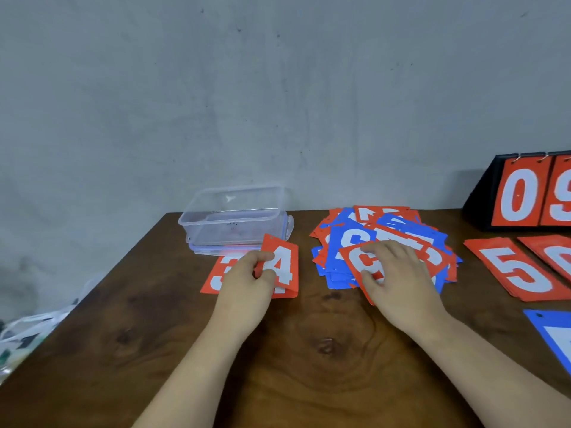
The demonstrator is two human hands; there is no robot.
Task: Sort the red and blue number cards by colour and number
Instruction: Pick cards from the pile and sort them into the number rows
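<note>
At wooden table: left hand pinches red 4 card; right hand grips top red card. Thin, light, probably slick; lift by edge.

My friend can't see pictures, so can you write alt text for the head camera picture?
A person's left hand holds a red 4 card by a red 3 card, while the right hand grips a red card atop a mixed pile of red and blue number cards on a wooden table. A clear plastic box sits behind.
</note>
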